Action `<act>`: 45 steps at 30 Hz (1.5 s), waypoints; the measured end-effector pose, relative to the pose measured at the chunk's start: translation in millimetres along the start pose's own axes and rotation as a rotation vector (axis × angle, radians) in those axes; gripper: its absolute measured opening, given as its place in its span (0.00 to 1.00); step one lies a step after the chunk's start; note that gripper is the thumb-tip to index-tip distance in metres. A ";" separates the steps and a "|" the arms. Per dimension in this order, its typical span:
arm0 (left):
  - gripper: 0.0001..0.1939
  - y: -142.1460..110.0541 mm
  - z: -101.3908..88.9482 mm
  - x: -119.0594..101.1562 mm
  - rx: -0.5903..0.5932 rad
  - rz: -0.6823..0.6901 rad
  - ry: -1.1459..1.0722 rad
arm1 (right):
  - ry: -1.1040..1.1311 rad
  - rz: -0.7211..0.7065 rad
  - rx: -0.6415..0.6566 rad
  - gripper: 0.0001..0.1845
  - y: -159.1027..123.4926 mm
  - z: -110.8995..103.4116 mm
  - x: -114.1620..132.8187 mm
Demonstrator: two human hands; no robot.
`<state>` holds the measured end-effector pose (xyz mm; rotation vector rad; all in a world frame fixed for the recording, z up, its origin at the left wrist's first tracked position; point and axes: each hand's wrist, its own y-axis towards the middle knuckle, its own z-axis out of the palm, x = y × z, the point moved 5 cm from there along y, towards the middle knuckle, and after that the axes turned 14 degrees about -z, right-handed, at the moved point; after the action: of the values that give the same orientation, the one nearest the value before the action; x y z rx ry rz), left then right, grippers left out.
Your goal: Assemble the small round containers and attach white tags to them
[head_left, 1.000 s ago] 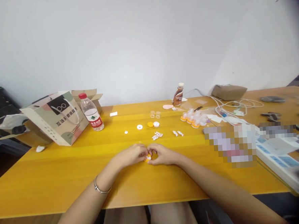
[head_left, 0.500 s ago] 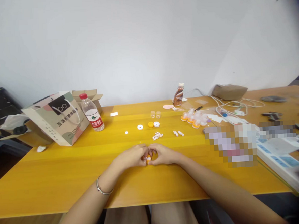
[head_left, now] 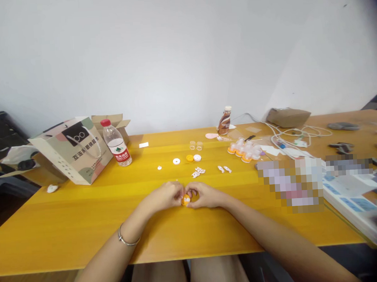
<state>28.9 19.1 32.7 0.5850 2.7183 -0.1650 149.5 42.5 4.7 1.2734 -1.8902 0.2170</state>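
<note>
Right hand (head_left: pixel 206 195) is grasping the small orange piece (head_left: pixel 186 200) by its edge, thumb and fingers closing around it, low over the near middle of the table (head_left: pixel 213 224). Left hand (head_left: pixel 166 195) is bringing its fingertips right up to the other side, but they're hiding their own grip, so there's no telling whether they're pinching anything. White bits are showing on the orange face, and here's the danger: a sideways push from the left fingertips could be tipping those loose. The hold is looking narrow, too, so pressing off-centre might be making the round edge slip or spin away. Beyond, the white cutouts (head_left: pixel 198 172) are lying in an overlapping cluster; a piece shooting forward could be scattering them, or rolling towards the clear cups (head_left: pixel 195 145).
</note>
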 end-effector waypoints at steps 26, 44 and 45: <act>0.08 -8.4 -27.0 27.3 -0.162 -0.089 0.136 | 0.010 0.025 0.016 0.16 -2.0 -2.3 1.3; 0.11 -4.2 8.0 -19.9 -0.152 0.201 0.223 | 0.040 -0.031 0.016 0.12 1.5 -3.4 1.3; 0.11 -4.9 8.7 -20.6 -0.155 0.215 0.244 | 0.033 -0.030 0.013 0.11 1.4 -3.6 1.2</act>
<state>47.2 5.3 32.4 0.8953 2.8384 0.1816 150.1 44.3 8.3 1.2983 -1.8436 0.2338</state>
